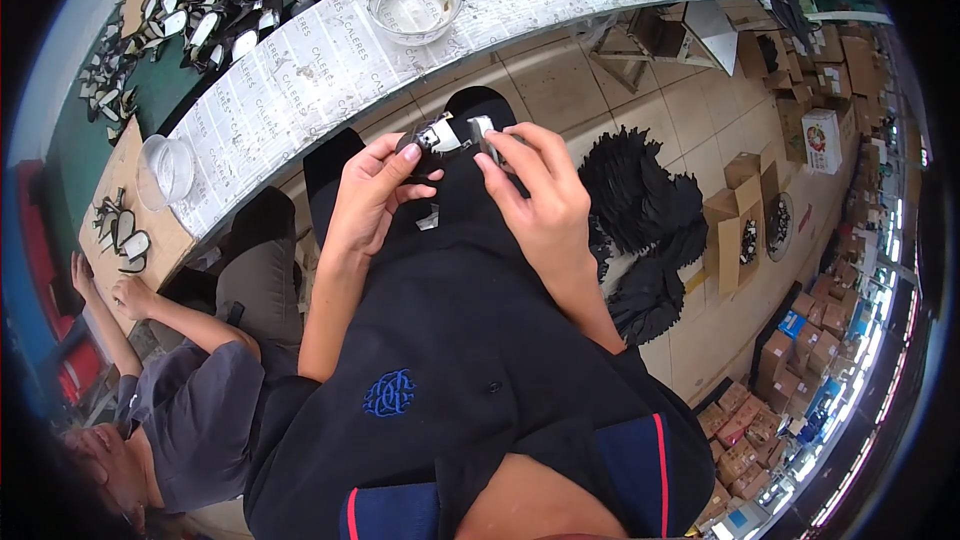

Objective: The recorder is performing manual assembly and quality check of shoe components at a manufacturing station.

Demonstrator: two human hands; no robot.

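Above my lap, my left hand (366, 190) pinches a small black piece with a shiny white face (437, 136) between thumb and fingers. Facing it closely, my right hand (540, 195) is closed on a thin silver-grey piece (482, 127), held by the thumb and fingertips. The two pieces almost meet; whether they are joined, I cannot tell. Below my left fingers a small pale scrap (428, 221) lies on my dark clothing. On the green table surface a heap of black pieces with white oval faces (205, 25) is spread at the far left.
A paper-covered bench edge (300, 90) curves ahead, bearing glass bowls (416, 5). At left, a co-worker's hand (132, 297) rests near several black loops (128, 240). Black jagged-edged strips (640, 200) are heaped at right, beside an open cardboard box (738, 230).
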